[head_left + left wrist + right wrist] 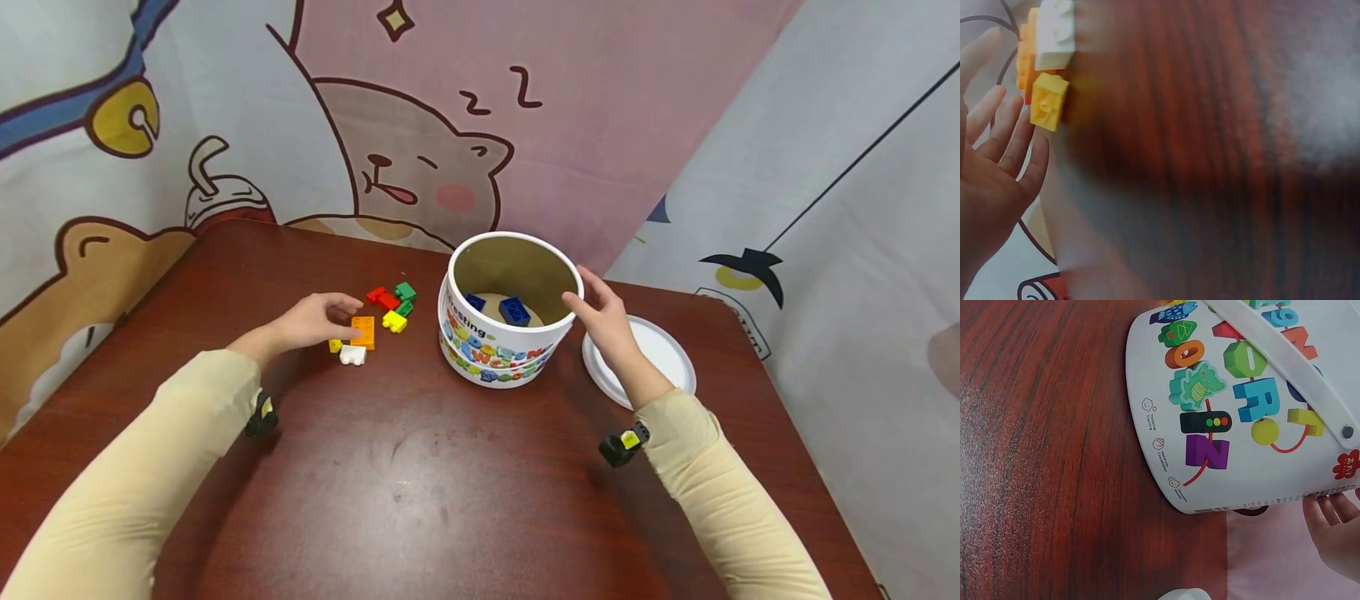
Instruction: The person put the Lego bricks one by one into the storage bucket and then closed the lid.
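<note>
My left hand (311, 321) reaches over the small pile of toy blocks, its fingers loosely bent and spread around an orange block (364, 332). In the left wrist view, a yellow block (1049, 103) lies right by the fingertips, below a white block (1055, 37). My right hand (609, 323) holds the rim of a white bucket (495, 368) printed with colourful letters, thumb over the edge and fingers along the outside. The bucket stands upright, and two blue blocks (514, 311) lie on its floor. In the right wrist view, fingers rest against the bucket's side.
Red blocks (387, 300), green blocks (406, 292) and another yellow block (394, 322) lie between the left hand and the bucket. Under the right forearm is a round white lid (667, 354). A cartoon-print cloth (570, 125) hangs behind the brown table (420, 517).
</note>
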A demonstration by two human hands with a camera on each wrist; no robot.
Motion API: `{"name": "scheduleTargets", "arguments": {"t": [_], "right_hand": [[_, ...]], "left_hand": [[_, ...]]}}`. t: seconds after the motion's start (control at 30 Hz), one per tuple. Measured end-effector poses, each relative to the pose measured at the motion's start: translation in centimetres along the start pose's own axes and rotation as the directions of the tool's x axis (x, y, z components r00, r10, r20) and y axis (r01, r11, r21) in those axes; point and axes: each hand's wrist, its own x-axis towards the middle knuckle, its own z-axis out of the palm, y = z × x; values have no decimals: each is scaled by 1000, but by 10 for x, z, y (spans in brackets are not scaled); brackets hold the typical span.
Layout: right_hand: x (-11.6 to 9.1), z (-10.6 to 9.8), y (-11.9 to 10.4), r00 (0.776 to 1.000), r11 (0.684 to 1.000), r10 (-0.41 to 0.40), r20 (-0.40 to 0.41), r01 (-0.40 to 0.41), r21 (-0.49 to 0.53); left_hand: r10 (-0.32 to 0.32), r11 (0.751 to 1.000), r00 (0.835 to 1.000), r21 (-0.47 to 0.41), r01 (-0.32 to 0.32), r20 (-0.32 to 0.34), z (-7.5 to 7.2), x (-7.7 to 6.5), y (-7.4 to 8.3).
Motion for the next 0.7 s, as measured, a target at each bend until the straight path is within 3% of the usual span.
{"name": "scheduleTargets", "arguments": {"t": [0.4, 0.7], "right_hand": [[0, 0, 0, 1000, 1000, -2, 1, 2, -1], [0, 0, -1, 1000, 1000, 12, 4, -12, 19]], "left_hand": [[-12, 997, 999, 71, 9, 39, 11, 7, 1], [-23, 997, 1000, 70, 22, 15, 3, 10, 5]]}}
